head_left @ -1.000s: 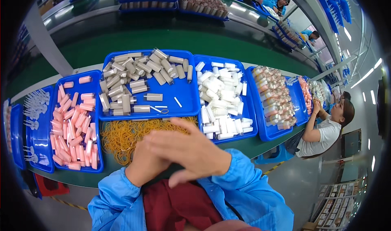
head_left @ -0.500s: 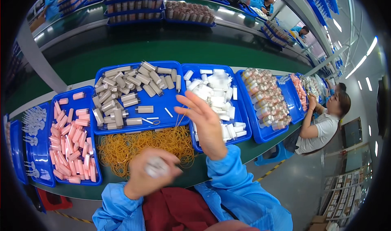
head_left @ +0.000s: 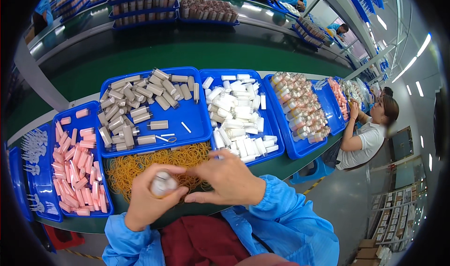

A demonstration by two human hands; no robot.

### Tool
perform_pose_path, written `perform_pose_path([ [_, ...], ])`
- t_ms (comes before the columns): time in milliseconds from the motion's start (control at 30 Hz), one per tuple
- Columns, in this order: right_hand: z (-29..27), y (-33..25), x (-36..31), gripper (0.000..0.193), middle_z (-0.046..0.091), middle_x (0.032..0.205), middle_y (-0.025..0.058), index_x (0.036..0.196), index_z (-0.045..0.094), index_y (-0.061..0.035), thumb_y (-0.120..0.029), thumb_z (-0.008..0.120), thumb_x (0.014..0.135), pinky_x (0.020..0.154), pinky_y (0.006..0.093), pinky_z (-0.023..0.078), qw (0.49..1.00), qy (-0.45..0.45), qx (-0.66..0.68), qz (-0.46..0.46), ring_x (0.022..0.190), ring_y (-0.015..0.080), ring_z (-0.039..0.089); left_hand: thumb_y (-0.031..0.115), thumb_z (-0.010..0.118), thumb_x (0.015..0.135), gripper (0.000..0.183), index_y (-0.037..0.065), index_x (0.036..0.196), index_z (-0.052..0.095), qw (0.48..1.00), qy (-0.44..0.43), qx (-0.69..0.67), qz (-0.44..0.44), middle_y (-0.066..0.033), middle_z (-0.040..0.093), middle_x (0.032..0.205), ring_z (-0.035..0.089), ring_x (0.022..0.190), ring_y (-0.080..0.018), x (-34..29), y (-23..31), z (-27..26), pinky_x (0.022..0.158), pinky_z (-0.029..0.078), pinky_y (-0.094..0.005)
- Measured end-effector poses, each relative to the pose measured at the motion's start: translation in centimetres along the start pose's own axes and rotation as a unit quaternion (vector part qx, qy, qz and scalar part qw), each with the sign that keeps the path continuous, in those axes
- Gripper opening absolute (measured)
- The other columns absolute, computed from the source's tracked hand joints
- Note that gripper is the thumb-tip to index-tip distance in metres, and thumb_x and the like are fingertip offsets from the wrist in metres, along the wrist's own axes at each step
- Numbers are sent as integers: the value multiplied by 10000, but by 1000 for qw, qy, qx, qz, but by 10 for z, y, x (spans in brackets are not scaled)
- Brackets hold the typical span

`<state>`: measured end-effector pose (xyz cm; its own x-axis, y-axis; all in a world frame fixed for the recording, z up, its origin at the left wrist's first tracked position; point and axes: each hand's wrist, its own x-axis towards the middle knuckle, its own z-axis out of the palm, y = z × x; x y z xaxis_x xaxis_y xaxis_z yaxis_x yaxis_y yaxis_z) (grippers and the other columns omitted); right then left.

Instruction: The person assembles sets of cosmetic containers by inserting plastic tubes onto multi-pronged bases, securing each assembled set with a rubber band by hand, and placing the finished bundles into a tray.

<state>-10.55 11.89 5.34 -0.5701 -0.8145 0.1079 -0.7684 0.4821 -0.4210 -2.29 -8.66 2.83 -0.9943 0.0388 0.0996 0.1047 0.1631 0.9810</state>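
Note:
My left hand (head_left: 145, 195) is closed round a bundle of small capped tubes (head_left: 164, 183), whose pale round ends face up. Close against it on the right, my right hand (head_left: 229, 179) has its thumb and fingers bent toward the bundle. Its fingertips are smeared by motion; a rubber band hung from them in the earlier picture, and now I can barely make it out. Both hands are over a heap of tan rubber bands (head_left: 124, 172) on the green bench, in front of the trays.
Blue trays hold grey tubes (head_left: 159, 124), pink tubes (head_left: 70, 172), white tubes (head_left: 243, 111), white plastic pieces (head_left: 35, 149) and banded bundles (head_left: 297, 106). Behind runs a green conveyor belt (head_left: 187, 55) with stacked trays beyond. A person (head_left: 370, 130) sits at the right along the bench.
My right hand has come down and left from above the trays to the bundle. My left hand has shifted slightly left, still holding the tubes. The whole view has shifted a little.

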Motion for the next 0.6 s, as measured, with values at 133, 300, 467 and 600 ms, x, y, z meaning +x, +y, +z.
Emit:
perform_pose_path([
  [133,-9,-17,-8,310,685,955,38,1092,677,-60,-306,638,908,820,344,409,898,-163,332,-239,911,208,613,185,725,842,342,-9,1087,585,816,-143,-510,-231,-25,612,840,611,752,-113,-6,-17,-5,635,498,-257],
  [300,-1,-6,14,559,629,1218,42,1258,608,-79,-389,712,805,819,307,367,940,195,134,-245,980,166,520,266,600,949,344,34,1187,510,758,7,-610,-232,-5,551,740,512,572,-106,-15,-18,40,464,420,-271],
  [467,43,15,17,830,548,1365,92,1492,317,-23,-374,710,851,886,273,352,689,31,719,86,1047,123,483,149,710,841,831,-21,1493,224,951,208,133,187,-81,667,745,579,536,-193,15,-1,26,514,499,-312],
  [600,36,1,14,523,616,1146,117,1253,553,-36,-124,756,779,855,305,425,935,163,288,-126,1019,209,555,85,752,745,921,-30,1494,228,945,142,274,107,-142,694,792,657,616,-275,6,-2,30,584,529,-371],
])
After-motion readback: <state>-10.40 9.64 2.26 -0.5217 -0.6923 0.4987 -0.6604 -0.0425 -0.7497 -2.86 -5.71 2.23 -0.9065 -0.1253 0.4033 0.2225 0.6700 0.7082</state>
